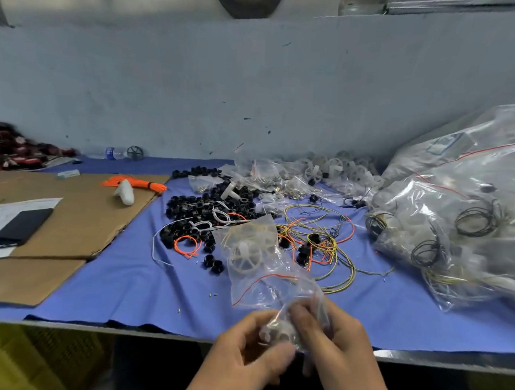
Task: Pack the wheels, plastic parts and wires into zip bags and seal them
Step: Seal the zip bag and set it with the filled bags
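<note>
head view: looks down across a table edge; blurred around the hands
left hand: fingers curled, thumb pressed onto a small white plastic part at the bag's near end
right hand: fingers curled close, pinching the bag film just beside that part; exact fingertip placement lost in blur
clear zip bag: held up off the blue cloth, far end tilted away; thin red line across it near the hands, likely the zip strip, not closed by the look of it
inside the bag: a white spoked plastic wheel; cannot tell what else
loose stock: black ring-shaped plastic parts heaped beyond the bag to its left, yellow and orange wires tangled to its right, white wheels piled by the wall
large clear plastic sack: far right, stuffed with filled bags
left side: brown cardboard sheet carrying a black phone and an orange cord bundle
step in hand: judged as working the white part in through the bag mouth
risk, spill: bag hangs past the table edge with the mouth nearest the hands – a slack pinch could drop the part to the floor
risk, bad seal: film or a wire end bunched in the strip would leave a gap
risk, short pack: sealing before a wire goes in
</note>
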Action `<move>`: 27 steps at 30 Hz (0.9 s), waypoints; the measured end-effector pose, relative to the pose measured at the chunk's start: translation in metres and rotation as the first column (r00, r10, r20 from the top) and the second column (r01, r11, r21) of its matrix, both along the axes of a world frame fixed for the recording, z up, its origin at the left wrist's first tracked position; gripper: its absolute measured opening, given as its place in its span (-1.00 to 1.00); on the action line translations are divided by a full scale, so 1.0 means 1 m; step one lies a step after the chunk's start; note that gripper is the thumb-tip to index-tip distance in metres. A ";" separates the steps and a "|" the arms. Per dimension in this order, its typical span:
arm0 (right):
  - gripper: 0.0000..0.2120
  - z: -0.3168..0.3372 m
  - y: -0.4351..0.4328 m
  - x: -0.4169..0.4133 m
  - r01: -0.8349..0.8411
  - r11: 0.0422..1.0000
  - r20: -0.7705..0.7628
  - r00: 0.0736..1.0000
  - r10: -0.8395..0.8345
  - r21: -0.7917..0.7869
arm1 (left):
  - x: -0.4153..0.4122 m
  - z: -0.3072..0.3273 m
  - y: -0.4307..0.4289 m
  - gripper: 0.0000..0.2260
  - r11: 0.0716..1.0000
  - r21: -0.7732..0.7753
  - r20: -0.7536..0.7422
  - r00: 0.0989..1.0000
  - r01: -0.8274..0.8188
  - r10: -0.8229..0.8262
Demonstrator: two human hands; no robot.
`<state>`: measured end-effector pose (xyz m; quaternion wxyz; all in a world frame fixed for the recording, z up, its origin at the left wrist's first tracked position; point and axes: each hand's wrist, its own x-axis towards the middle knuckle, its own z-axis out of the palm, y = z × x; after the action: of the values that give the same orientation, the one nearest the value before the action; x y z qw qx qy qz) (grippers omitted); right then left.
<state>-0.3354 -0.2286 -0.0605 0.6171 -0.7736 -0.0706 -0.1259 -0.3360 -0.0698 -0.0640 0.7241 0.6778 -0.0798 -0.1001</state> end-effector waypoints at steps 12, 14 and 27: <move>-0.93 -0.025 -0.008 0.008 -0.186 0.945 -0.239 0.938 0.252 0.267 | 0.019 -0.023 0.010 -0.62 0.805 0.522 0.299 0.944 -0.282 0.137; -0.93 -0.032 -0.014 0.013 -0.089 0.944 -0.304 0.933 0.191 0.319 | 0.024 -0.028 0.015 -0.81 0.683 0.565 0.547 0.830 -0.463 0.110; -0.71 -0.035 0.042 0.087 0.055 0.530 -0.286 0.887 0.364 0.846 | 0.080 -0.031 0.014 -0.43 0.426 0.542 0.798 0.602 -0.724 0.008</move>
<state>-0.2489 -0.1866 -0.0950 0.9177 -0.3824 0.0654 0.0861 -0.2560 -0.0557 -0.0951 0.2183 0.9157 -0.1201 0.3152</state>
